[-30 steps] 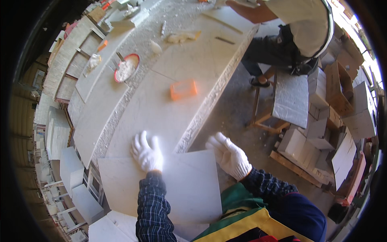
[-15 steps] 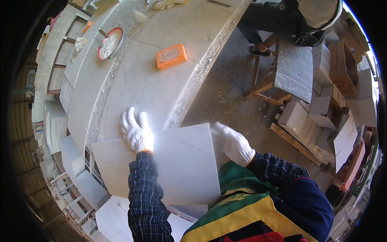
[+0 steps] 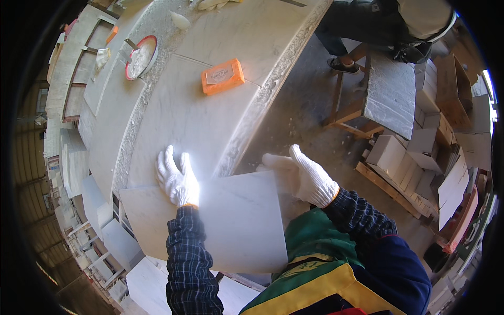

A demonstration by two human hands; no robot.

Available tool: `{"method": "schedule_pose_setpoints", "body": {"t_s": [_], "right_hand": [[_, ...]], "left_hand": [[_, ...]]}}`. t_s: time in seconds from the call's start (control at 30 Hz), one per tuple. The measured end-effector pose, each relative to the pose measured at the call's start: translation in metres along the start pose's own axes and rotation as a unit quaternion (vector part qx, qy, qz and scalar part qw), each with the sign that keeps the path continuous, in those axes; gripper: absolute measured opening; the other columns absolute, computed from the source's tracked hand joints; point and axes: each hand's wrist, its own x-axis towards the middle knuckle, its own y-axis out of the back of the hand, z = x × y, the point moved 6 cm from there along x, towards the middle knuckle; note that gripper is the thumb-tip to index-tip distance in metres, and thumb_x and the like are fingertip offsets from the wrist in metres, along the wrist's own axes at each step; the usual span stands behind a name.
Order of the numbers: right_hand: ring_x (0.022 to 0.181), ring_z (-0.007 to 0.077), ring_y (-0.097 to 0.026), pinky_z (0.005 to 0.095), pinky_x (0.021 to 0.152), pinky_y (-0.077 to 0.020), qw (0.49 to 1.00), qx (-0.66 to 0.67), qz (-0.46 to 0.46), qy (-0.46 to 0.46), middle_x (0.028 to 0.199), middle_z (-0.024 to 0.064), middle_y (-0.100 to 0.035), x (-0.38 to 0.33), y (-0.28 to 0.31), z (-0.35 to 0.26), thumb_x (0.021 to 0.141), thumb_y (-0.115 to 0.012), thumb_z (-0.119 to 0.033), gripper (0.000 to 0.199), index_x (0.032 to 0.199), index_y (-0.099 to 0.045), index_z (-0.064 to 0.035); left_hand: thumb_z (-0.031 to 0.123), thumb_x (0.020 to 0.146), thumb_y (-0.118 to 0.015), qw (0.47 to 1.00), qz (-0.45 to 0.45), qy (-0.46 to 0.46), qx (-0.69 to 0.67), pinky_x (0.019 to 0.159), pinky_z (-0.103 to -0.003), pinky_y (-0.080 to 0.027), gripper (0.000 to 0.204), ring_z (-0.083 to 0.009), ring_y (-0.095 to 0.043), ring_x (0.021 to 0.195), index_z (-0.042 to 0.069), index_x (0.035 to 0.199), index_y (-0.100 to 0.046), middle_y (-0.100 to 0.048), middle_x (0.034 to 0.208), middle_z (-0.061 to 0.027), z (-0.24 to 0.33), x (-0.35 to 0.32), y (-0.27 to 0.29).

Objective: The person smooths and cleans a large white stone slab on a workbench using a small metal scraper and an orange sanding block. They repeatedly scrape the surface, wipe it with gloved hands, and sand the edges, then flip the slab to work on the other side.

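Note:
I hold a square white marble tile in front of my body, at the near edge of a long marble worktop. My left hand, in a white knit glove, lies flat on the tile's far left part with fingers spread. My right hand, also gloved, grips the tile's far right corner, thumb pointing left. An orange rectangular block lies on the worktop beyond my hands.
A round red-rimmed bowl of white paste sits farther along the worktop. Another person sits at the upper right by a wooden stand bearing a stone slab. Stacked tiles lie on the floor at right; more tiles lie below left.
The view has moved closer to the worktop and down. Both hands stay on the tile, which now lies nearer my body; the right hand has shifted onto its far right corner.

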Motion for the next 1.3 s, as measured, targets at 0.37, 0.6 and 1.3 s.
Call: {"method": "schedule_pose_setpoints", "body": {"t_s": [0.37,0.6,1.3], "right_hand": [[0.113,0.0318,-0.070,0.0482,0.106,-0.0517,0.983,-0.086,-0.024,0.161,0.118,0.0192,-0.075,0.022,-0.001,-0.065,0.108,-0.059,-0.033,0.044,0.130,-0.069,0.0045],[0.114,0.0318,-0.070,0.0408,0.104,-0.0521,0.946,-0.268,-0.137,0.122,0.119,0.0176,-0.075,0.020,0.007,-0.056,0.109,-0.055,-0.045,0.051,0.113,-0.077,0.0000],[0.108,0.0267,-0.070,0.0387,0.100,-0.0543,0.965,-0.214,-0.111,0.102,0.120,0.0146,-0.075,0.025,0.018,-0.034,0.104,-0.063,-0.050,0.056,0.126,-0.072,-0.0002]], "left_hand": [[0.045,0.104,-0.059,1.000,-0.002,-0.003,-0.012,0.119,-0.053,-0.035,0.054,-0.0398,-0.041,0.146,0.015,0.149,-0.053,-0.045,0.156,-0.0192,0.002,0.000,0.003],[0.040,0.104,-0.060,1.000,-0.006,0.001,-0.012,0.119,-0.053,-0.036,0.053,-0.0400,-0.040,0.146,0.013,0.149,-0.053,-0.045,0.156,-0.0198,0.003,0.000,0.005],[0.040,0.104,-0.059,0.999,-0.023,0.013,-0.028,0.119,-0.052,-0.035,0.054,-0.0399,-0.038,0.147,0.011,0.150,-0.053,-0.043,0.158,-0.0196,0.006,0.000,0.007]]}}
